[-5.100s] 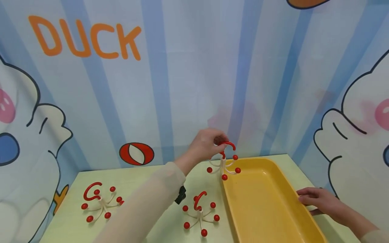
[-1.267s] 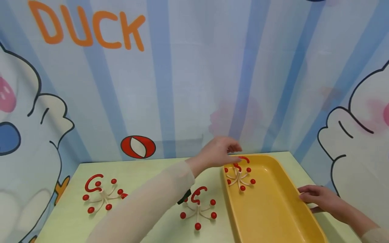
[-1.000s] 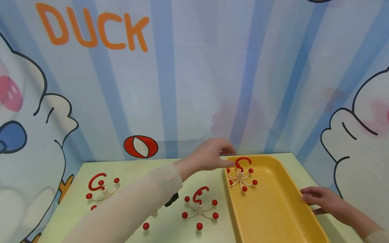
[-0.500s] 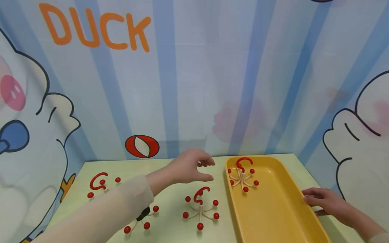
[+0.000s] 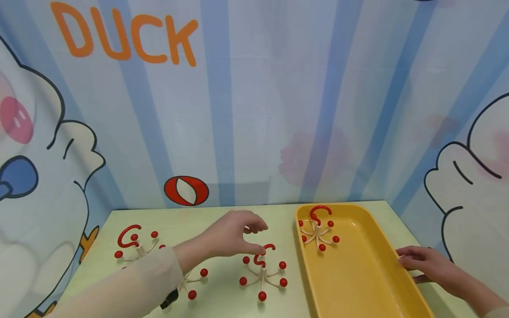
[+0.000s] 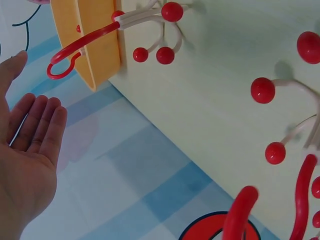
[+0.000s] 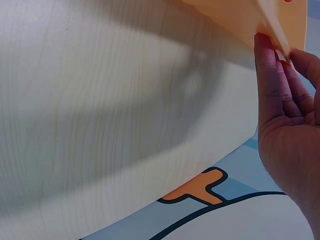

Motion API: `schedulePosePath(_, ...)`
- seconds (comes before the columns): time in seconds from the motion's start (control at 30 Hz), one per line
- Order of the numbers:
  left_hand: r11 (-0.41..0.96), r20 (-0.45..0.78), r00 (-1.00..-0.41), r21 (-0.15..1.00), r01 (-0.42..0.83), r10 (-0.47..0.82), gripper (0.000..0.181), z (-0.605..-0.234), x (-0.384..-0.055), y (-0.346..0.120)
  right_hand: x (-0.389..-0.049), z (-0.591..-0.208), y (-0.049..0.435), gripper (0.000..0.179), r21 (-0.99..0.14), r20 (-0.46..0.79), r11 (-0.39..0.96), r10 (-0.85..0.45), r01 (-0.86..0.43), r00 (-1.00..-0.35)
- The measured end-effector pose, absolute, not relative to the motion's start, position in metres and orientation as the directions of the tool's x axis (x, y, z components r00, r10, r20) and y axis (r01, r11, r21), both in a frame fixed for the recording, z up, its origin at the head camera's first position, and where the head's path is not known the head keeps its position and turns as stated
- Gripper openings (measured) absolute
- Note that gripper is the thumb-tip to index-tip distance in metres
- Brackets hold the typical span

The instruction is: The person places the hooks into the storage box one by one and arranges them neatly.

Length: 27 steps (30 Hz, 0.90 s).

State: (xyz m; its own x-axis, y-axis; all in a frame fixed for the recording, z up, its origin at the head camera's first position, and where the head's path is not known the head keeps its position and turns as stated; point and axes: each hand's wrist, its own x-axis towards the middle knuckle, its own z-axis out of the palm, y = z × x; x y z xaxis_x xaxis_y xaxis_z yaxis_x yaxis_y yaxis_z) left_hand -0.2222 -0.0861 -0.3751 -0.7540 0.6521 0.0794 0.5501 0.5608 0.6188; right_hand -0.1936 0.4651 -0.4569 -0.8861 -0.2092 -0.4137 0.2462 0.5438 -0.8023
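from my feed, i see the left hand (image 5: 230,234) holding nothing, thumb spread well away from its gently bent fingers. the red-hooked stand (image 5: 263,274) is on the table (image 5: 278,221), beside the left edge of the yellow tray (image 5: 358,269); its hook sits just off the thumb tip, apart. the right hand (image 5: 431,265) pinches the tray's right edge. a second stand (image 5: 317,232) occupies the tray's far left corner.
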Motion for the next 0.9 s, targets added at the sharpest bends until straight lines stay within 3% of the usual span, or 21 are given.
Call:
schedulePosePath(0.67,0.559,0.058,-0.785,0.669,0.489,0.617,0.043,-0.406,-0.210,-0.089,-0.193,-0.458,0.467,0.058,-0.806,-0.419,0.536,-0.215,0.252,-0.882)
schedulePosePath(0.9,0.555,0.060,-0.790,0.679,0.480,0.610,0.033,-0.414,-0.211,-0.087,-0.194,-0.458,0.467,0.059,-0.802,-0.423,0.540,-0.208,0.257,-0.882)
